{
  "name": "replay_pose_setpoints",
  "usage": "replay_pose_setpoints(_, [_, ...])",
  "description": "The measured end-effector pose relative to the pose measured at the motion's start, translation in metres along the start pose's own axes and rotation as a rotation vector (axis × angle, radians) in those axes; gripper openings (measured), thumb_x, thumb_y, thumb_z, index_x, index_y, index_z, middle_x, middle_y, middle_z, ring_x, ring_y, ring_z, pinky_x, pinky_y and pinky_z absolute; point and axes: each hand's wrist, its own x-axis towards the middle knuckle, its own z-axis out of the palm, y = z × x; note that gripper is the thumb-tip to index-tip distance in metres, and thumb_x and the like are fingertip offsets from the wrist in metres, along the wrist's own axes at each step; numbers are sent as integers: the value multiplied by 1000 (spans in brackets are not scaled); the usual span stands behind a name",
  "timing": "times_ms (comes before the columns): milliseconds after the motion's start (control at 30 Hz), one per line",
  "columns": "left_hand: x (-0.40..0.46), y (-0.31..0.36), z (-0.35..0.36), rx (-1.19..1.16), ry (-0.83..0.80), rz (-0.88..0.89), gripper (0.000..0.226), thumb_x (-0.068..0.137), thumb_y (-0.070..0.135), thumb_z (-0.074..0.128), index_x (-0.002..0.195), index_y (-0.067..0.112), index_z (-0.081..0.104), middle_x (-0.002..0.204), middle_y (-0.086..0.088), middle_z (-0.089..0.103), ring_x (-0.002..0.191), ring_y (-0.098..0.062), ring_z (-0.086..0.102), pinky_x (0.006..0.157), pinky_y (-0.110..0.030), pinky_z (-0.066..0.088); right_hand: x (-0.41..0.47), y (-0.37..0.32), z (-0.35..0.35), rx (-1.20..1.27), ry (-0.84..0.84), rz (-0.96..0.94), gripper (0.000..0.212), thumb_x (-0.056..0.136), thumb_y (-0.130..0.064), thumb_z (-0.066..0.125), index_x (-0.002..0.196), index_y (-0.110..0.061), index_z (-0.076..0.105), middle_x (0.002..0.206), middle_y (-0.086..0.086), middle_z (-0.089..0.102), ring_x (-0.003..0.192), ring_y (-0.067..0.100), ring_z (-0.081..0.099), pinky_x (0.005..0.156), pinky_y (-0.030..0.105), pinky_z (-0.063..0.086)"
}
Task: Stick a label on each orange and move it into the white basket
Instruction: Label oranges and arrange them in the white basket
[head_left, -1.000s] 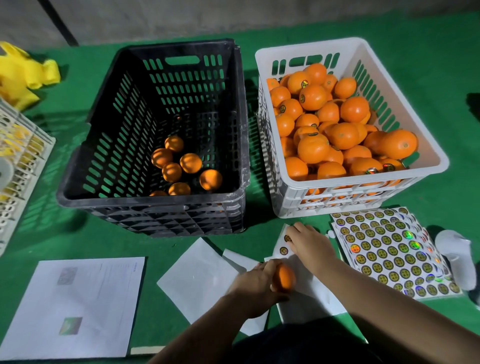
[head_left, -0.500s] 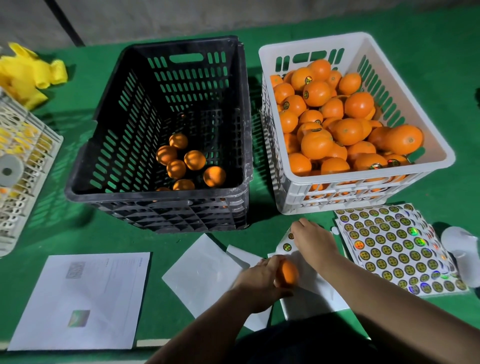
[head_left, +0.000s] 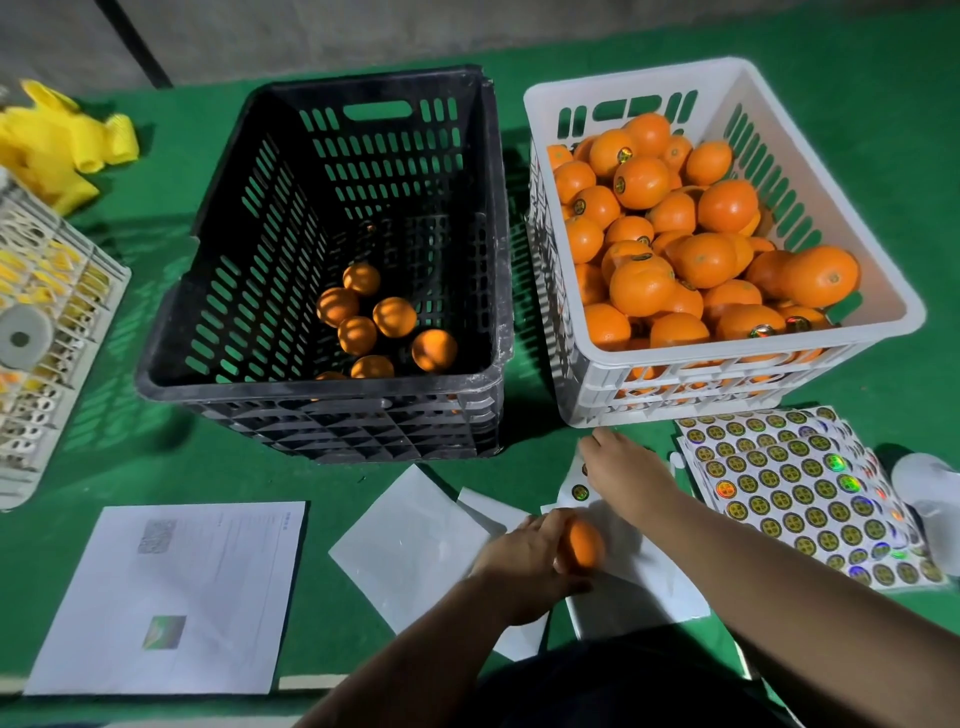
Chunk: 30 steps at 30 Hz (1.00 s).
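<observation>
- An orange is held in the left hand, fingers curled round it, low over the white papers near the front edge of the surface.
- The right hand lies on a nearly used sheet in front of the white basket. Its fingertips are bent down at the sheet's far edge; whether a label is already pinched cannot be told.
- Risk: the label may be folded or stuck to the finger when it is peeled, because it is small and thin.
- Risk: the loose sheet may be lifted together with the label, as nothing else holds it down.
- Risk: the white basket is heaped high, so an orange put on top may roll out at the right rim.
- Count: two hands, one orange in hand, seven oranges seen in the black crate, one partly hidden.
- In the white basket there are about thirty visible oranges; more are covered.
- One full label sheet is seen, and one printed paper at the left.
</observation>
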Motion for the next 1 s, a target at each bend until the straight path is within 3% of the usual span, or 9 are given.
replay_pose_setpoints(233, [1,0,1,-4,1,-11,88,82,74,65,149,47,15,147,0,54,124,-30,58,98,-46,52,3,1,7,-96,-18,-65,47,93,-4,61,138,-8,49,126,11,60,115,27,63,91,37,57])
replay_pose_setpoints(400, [0,1,1,5,9,-11,89,81,76,64,149,47,16,147,0,55,124,-30,59,98,-46,51,0,2,5,-66,-15,-52,42,97,-10,58,138,-11,49,128,8,58,117,26,62,93,35,55])
replay_pose_setpoints(533, [0,2,-1,11,4,-7,87,83,74,64,150,45,16,147,0,55,124,-30,58,97,-46,51,-3,-1,1,-30,12,-26,35,98,-16,59,132,-14,52,126,6,56,112,24,62,86,34,55])
replay_pose_setpoints(700, [-1,4,-3,35,-3,-4,87,85,73,64,150,43,16,148,-2,54,125,-31,58,98,-47,52,-6,-4,-4,-65,-10,-3,44,89,-7,68,130,-11,52,123,8,57,105,25,66,79,32,55])
replay_pose_setpoints(1000, [-2,5,-2,24,-4,-19,85,84,73,64,149,44,17,146,-1,55,124,-31,59,98,-46,51,-3,-9,-12,16,-52,77,27,97,-6,59,124,-10,58,113,8,66,102,23,68,82,31,54])
